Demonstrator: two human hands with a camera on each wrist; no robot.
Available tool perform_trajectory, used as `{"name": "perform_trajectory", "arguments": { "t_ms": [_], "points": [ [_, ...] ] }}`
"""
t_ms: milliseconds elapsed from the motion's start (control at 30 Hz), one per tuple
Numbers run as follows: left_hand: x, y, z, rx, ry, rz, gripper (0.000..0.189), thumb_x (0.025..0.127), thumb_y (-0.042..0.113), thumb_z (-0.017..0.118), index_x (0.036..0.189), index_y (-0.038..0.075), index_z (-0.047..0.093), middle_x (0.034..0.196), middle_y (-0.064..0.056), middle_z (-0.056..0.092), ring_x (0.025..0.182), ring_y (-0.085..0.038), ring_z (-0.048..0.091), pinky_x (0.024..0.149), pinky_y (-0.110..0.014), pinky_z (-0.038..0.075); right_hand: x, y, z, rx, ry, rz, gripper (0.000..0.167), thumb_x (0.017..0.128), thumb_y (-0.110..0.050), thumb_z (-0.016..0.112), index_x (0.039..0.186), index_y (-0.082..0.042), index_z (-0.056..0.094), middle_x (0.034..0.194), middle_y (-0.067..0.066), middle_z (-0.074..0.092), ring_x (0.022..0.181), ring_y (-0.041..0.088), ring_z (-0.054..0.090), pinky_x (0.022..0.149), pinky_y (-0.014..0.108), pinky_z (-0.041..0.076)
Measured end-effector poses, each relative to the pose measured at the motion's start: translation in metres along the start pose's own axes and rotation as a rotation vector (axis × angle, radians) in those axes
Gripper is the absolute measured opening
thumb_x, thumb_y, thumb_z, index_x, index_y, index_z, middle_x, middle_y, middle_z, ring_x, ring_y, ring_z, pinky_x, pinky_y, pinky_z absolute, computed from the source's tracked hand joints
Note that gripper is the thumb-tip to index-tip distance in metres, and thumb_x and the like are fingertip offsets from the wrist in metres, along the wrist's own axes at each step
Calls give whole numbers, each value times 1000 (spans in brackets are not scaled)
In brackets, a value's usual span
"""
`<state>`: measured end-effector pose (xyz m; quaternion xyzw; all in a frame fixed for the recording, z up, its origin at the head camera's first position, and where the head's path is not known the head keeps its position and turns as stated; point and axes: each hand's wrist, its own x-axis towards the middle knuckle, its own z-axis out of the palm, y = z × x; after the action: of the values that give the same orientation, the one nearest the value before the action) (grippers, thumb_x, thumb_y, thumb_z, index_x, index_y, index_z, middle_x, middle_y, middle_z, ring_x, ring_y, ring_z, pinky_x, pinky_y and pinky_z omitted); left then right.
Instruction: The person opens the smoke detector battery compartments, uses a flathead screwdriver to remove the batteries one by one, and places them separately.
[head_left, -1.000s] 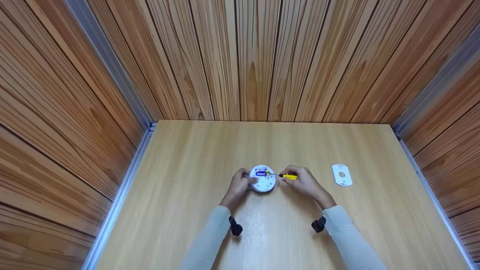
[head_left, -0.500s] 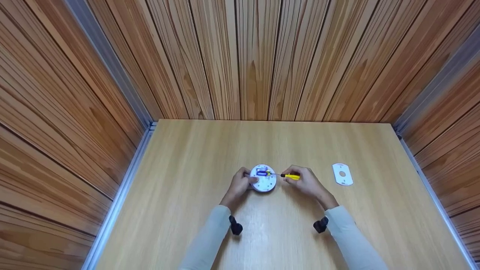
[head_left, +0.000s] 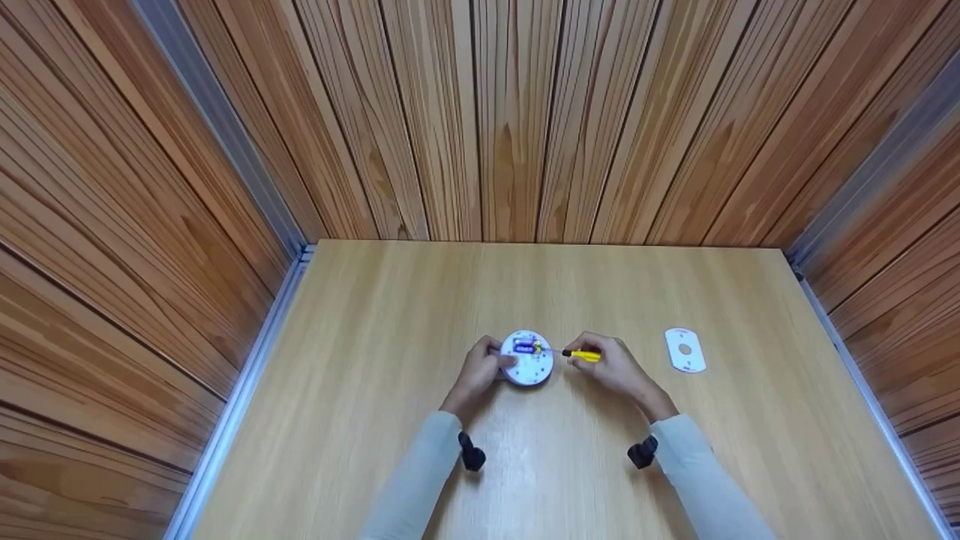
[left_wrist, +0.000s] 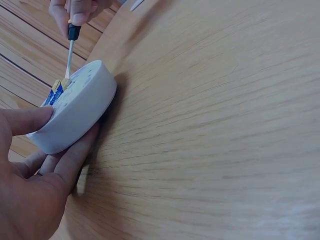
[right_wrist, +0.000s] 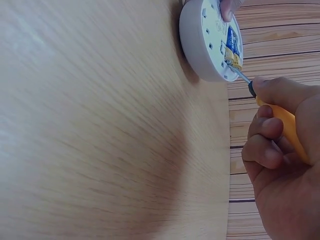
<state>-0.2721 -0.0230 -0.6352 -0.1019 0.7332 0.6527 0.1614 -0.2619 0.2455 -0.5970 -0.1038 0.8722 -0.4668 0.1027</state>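
A round white battery-powered device [head_left: 531, 370], like a smoke alarm, is gripped at its left edge by my left hand [head_left: 477, 369], thumb on its face and fingers beneath. Blue-and-gold batteries [left_wrist: 56, 92] sit in the compartment on that face. My right hand [head_left: 607, 363] holds a screwdriver [head_left: 583, 355] with a yellow handle and black collar. In the right wrist view the screwdriver's metal shaft [right_wrist: 241, 75] reaches the gold ends of the batteries at the compartment's edge. The device is tilted, its lower rim close over the table.
A white oval plate [head_left: 685, 349] with a round central hole lies on the wooden table [head_left: 405, 300] to the right of my right hand. Wood-panelled walls [head_left: 510, 120] with metal corner strips stand behind and on both sides.
My right hand and the screwdriver have shifted slightly to the right. My left hand keeps its grip on the device almost in place.
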Motion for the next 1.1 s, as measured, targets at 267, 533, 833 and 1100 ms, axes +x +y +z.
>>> {"name": "perform_trajectory", "arguments": {
  "t_ms": [267, 533, 833, 1100],
  "points": [
    [0, 2, 1, -5, -5, -16, 24, 97, 13, 69, 117, 8, 59, 110, -7, 62, 95, -19, 62, 79, -27, 52, -1, 3, -2, -2, 19, 22, 18, 100, -12, 74, 117, -19, 76, 123, 6, 73, 111, 26, 61, 102, 43, 50],
    [-2, 5, 2, 39, 14, -22, 26, 97, 17, 70, 119, 8, 59, 108, -6, 62, 91, -18, 61, 76, -28, 51, -3, 4, -9, -24, 55, 22, 20, 101, -16, 73, 122, -18, 73, 119, 7, 71, 108, 27, 61, 96, 38, 51],
    [-2, 6, 5, 118, 38, -29, 29, 98, 20, 70, 123, 9, 61, 108, -6, 61, 91, -19, 61, 73, -27, 49, -4, 8, -15, -7, 131, 21, 23, 107, -13, 62, 128, -9, 69, 111, 10, 66, 104, 26, 58, 84, 23, 47],
    [-3, 7, 8, 148, 49, -24, 30, 97, 19, 72, 124, 8, 63, 108, -6, 62, 91, -19, 61, 72, -26, 49, -2, 10, -19, -42, 193, 19, 27, 106, -8, 57, 132, -5, 65, 111, 12, 67, 102, 24, 60, 88, 28, 47]
  ]
}}
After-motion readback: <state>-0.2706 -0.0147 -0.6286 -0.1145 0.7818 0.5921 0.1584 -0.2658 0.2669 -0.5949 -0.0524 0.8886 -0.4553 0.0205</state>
